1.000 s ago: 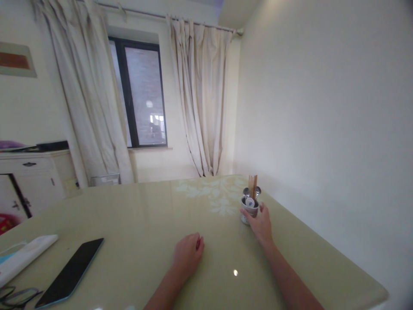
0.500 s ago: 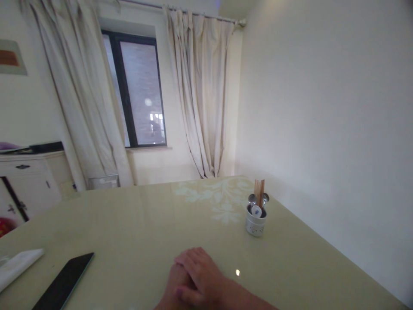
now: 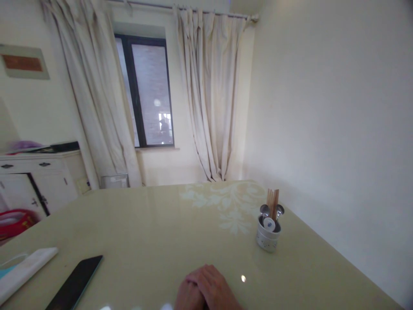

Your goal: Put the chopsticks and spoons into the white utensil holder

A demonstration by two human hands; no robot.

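My right hand [image 3: 217,286] is folded over my left hand [image 3: 189,292] at the lower middle of the head view, by the near side of the table. The right fingers are closed round the left hand and lie against it. The left fingers are hidden under the right hand, so their shape does not show. Standing to the right of my hands, apart from them, is a white pierced cutlery holder [image 3: 268,241]. In it are wooden chopsticks [image 3: 272,203], metal spoons [image 3: 280,210] and a white round piece with a blue mark [image 3: 269,224].
A dark flat tablet-like slab [image 3: 75,282] and a long white object [image 3: 30,271] lie on the glossy table [image 3: 145,232] at left. Beyond it stand a white cabinet [image 3: 58,181], a red basket-like thing [image 3: 16,221] and curtains [image 3: 213,94]. A wall [image 3: 329,120] runs along the right.
The view has swung slightly left, so most things appear farther right. My clasped hands sit lower in the picture, with less forearm showing. They remain folded together.
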